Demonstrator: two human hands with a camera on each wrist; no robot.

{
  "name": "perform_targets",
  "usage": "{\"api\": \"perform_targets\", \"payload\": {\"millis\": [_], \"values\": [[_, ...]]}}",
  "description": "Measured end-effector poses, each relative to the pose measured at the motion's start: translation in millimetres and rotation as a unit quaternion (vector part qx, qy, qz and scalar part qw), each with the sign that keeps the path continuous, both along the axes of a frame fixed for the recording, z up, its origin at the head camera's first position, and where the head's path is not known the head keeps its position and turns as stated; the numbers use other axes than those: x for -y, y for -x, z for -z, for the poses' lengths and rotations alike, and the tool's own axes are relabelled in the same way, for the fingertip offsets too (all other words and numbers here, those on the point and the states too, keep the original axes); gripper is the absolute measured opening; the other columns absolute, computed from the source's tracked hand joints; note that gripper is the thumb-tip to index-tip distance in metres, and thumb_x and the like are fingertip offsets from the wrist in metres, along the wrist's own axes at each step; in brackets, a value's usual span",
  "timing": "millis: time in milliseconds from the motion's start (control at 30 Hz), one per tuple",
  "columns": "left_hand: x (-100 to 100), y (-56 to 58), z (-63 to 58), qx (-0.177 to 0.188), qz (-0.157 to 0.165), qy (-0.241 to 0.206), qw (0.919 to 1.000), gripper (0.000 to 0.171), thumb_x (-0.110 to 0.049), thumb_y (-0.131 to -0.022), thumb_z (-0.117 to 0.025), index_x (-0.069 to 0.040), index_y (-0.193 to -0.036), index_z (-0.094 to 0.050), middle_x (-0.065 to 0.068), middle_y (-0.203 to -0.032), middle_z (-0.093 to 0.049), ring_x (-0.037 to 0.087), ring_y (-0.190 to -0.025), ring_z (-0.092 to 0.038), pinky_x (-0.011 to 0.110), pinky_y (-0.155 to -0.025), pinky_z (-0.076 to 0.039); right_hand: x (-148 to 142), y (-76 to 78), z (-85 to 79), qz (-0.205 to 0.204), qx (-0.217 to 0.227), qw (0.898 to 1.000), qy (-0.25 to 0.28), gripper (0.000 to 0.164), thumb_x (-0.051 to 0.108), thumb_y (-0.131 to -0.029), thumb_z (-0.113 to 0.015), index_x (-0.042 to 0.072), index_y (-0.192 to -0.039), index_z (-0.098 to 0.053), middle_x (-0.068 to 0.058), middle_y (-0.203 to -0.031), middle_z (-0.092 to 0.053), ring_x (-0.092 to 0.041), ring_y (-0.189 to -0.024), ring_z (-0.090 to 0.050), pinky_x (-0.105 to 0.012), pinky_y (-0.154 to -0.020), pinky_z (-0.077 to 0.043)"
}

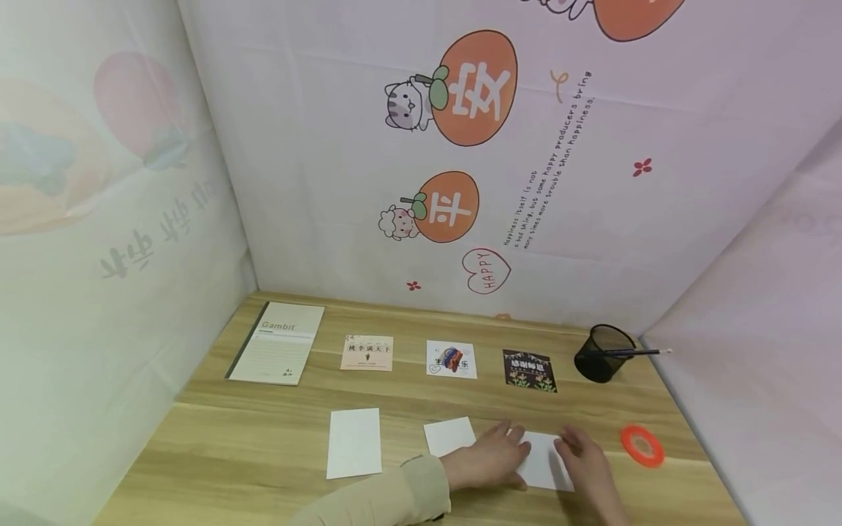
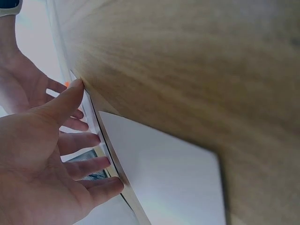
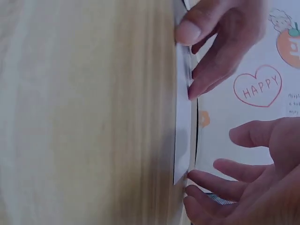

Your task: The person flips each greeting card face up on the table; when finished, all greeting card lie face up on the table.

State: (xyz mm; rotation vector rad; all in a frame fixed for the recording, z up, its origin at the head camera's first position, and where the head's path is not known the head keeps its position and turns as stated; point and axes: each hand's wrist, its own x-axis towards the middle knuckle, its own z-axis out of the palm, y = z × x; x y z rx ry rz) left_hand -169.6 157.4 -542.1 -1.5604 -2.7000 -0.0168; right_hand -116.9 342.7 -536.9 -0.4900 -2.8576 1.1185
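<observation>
A white paper card (image 1: 544, 462) lies flat on the wooden table, between my two hands. My left hand (image 1: 490, 456) rests at its left edge, fingertips touching it; in the left wrist view the thumb and fingers (image 2: 93, 165) stretch out fairly straight. By the card's right edge is my right hand (image 1: 585, 464), whose fingers are spread and relaxed in the right wrist view. There the card (image 3: 183, 140) appears almost edge-on. A second white card (image 1: 450, 436) lies left of my left hand, partly hidden by it. Farther left is a larger white card (image 1: 355, 443).
Behind lie a notebook (image 1: 279, 343), a pink printed card (image 1: 367, 353), a white printed card (image 1: 451, 359) and a dark printed card (image 1: 529, 370). A black mesh pen holder (image 1: 595, 358) lies tipped with a pencil (image 1: 634, 352). An orange tape roll (image 1: 642, 446) sits at right.
</observation>
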Motion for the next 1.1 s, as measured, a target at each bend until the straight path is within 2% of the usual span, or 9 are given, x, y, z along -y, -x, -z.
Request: {"api": "perform_targets", "payload": {"millis": [133,367,467,600,733,900,1100], "values": [[0,0.8,0.4,0.008,-0.003,-0.001,1.0000,0.062,-0.058,-0.082,-0.066,-0.017,-0.129,-0.059,0.004,-0.135,-0.049,0.026,-0.126,-0.047,0.029,-0.104,-0.041,3,1.1,0.1,0.000,0.005,1.000,-0.024,0.048,0.019,-0.096,-0.055,-0.011,-0.132,-0.046,-0.030,-0.123,-0.058,-0.046,-0.115,-0.053,-0.058,-0.098,-0.039],[-1,0.5,4.3,0.003,-0.006,-0.002,1.0000,0.063,-0.059,-0.081,-0.066,-0.018,-0.128,-0.059,0.004,-0.135,-0.049,0.026,-0.125,-0.047,0.029,-0.104,-0.041,3,1.7,-3.8,0.020,0.006,0.999,0.049,0.047,0.017,-0.098,-0.051,-0.012,-0.133,-0.044,-0.032,-0.125,-0.055,-0.045,-0.116,-0.053,-0.055,-0.098,-0.042],[-2,0.2,6.4,0.004,-0.004,-0.002,1.0000,0.063,-0.059,-0.081,-0.066,-0.019,-0.128,-0.059,0.004,-0.135,-0.048,0.026,-0.126,-0.046,0.029,-0.105,-0.040,2,1.5,-3.1,0.023,0.009,0.998,0.053,0.046,0.016,-0.097,-0.051,-0.013,-0.133,-0.043,-0.033,-0.125,-0.055,-0.046,-0.116,-0.053,-0.055,-0.097,-0.042],[-5,-0.2,8.3,0.017,-0.005,-0.008,0.9998,0.063,-0.058,-0.082,-0.065,-0.019,-0.131,-0.056,0.004,-0.137,-0.047,0.027,-0.127,-0.046,0.031,-0.105,-0.040,1,4.1,1.3,-0.011,0.006,1.000,-0.010,0.042,0.015,-0.096,-0.051,-0.010,-0.129,-0.049,-0.031,-0.124,-0.056,-0.047,-0.115,-0.052,-0.057,-0.094,-0.044],[-10,-2.1,7.8,0.015,-0.005,-0.007,0.9998,0.065,-0.058,-0.083,-0.064,-0.021,-0.135,-0.052,0.005,-0.139,-0.046,0.028,-0.127,-0.045,0.033,-0.105,-0.040,0,4.9,5.6,-0.057,-0.028,0.995,-0.082,0.033,0.009,-0.093,-0.055,-0.008,-0.121,-0.057,-0.029,-0.118,-0.060,-0.048,-0.111,-0.055,-0.059,-0.091,-0.045],[-17,-4.1,8.0,-0.001,-0.008,0.005,1.0000,0.060,-0.058,-0.085,-0.061,-0.022,-0.132,-0.055,0.004,-0.137,-0.048,0.027,-0.126,-0.046,0.032,-0.105,-0.040,-2,4.5,6.8,-0.073,-0.056,0.990,-0.106,0.026,0.006,-0.091,-0.058,-0.007,-0.113,-0.063,-0.026,-0.112,-0.064,-0.044,-0.103,-0.060,-0.056,-0.085,-0.049],[-21,-2.9,9.1,0.002,-0.015,0.010,0.9998,0.058,-0.058,-0.086,-0.059,-0.022,-0.132,-0.056,0.004,-0.139,-0.048,0.026,-0.128,-0.045,0.032,-0.107,-0.037,-6,9.3,1.3,-0.086,-0.032,0.989,-0.118,0.026,0.006,-0.091,-0.058,-0.008,-0.113,-0.062,-0.026,-0.110,-0.064,-0.039,-0.096,-0.063,-0.052,-0.081,-0.052]]}}
